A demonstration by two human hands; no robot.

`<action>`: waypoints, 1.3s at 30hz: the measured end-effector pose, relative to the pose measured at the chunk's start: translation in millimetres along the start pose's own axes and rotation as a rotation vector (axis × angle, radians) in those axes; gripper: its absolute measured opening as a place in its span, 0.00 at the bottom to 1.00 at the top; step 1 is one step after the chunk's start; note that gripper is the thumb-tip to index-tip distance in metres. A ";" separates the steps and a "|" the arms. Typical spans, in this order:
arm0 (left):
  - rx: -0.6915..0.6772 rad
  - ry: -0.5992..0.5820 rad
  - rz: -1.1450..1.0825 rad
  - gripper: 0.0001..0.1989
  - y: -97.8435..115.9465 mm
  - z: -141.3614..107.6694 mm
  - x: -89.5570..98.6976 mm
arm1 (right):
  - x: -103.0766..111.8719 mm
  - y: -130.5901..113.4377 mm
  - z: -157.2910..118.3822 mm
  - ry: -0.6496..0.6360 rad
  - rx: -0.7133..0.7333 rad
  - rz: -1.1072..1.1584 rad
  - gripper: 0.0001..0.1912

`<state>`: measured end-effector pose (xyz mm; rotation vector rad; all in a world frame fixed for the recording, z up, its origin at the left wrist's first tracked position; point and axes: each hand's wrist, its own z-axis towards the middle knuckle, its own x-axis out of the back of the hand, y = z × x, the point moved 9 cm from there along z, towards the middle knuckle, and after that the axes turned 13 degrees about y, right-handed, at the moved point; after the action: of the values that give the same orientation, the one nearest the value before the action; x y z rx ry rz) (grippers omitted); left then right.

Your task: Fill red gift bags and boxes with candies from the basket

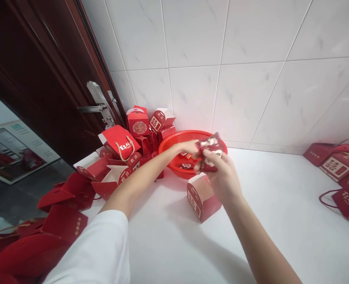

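Note:
My right hand (225,173) is closed on dark red wrapped packets (209,144) with pale print, at least two of them. They are held above the near right part of a red plastic basket (174,139). Into that basket reaches my left hand (190,146), its fingers hidden behind the packets. More small red wrapped pieces (186,166) lie inside the basket. Below my right hand stands an open red gift box (201,201) with white double-happiness print, on the white table (162,236). The hand covers part of its top.
Several red gift boxes (139,125) are piled left of the basket against the wall, some with rope handles. More red boxes (64,223) fill the table's left side. At the far right sit other red boxes (336,167). A dark door (50,55) with a metal handle stands behind, left.

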<state>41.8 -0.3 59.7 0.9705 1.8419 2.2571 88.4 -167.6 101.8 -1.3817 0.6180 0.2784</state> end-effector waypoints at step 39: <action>-0.254 0.227 -0.084 0.16 50.8 -61.9 10.1 | 68.6 -12.0 57.3 0.021 0.072 -0.583 0.16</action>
<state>18.9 -63.2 104.8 0.6085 1.5786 2.5564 164.5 -125.9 77.0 -1.4332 0.2186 -0.2237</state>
